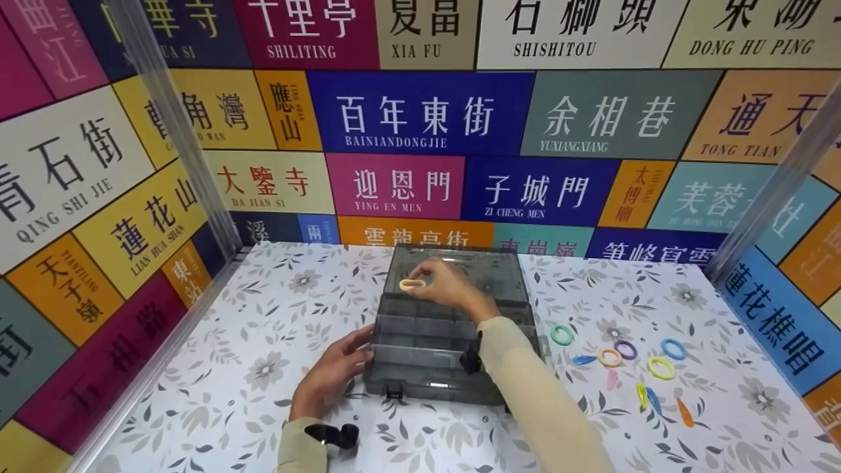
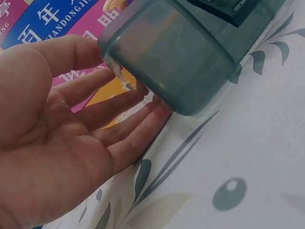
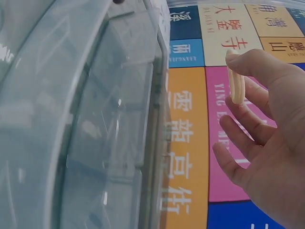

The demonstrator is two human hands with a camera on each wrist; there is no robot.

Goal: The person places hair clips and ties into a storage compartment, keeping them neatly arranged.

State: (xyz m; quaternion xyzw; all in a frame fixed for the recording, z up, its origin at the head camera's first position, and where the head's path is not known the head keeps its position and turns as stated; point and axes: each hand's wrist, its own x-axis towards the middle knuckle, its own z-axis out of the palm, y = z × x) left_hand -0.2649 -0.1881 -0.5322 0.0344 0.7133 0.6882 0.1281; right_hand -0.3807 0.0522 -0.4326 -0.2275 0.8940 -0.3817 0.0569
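A dark see-through organizer box (image 1: 437, 389) with dividers lies on the table, its lid (image 1: 489, 270) swung open toward the back. Over the lid my right hand (image 1: 445, 287) pinches a pale yellow-orange hair tie (image 1: 412, 284) between thumb and fingers. The right wrist view shows this hair tie (image 3: 237, 86) edge-on, with the other fingers slightly bent and apart. At the box's left side, my left hand (image 1: 334, 368) rests with thumb and fingertips against the wall. In the left wrist view its fingers (image 2: 119, 105) reach along the box's corner, nearly straight.
Right of the box lie hair ties in green (image 1: 562, 335), purple (image 1: 625, 350), orange (image 1: 610, 357), blue (image 1: 673, 349) and yellow (image 1: 661, 368). Several hair clips, including an orange clip (image 1: 684, 412) and a pink clip (image 1: 612, 378), lie among them. Sign-patterned walls (image 1: 420, 112) enclose the flowered tabletop (image 1: 263, 315).
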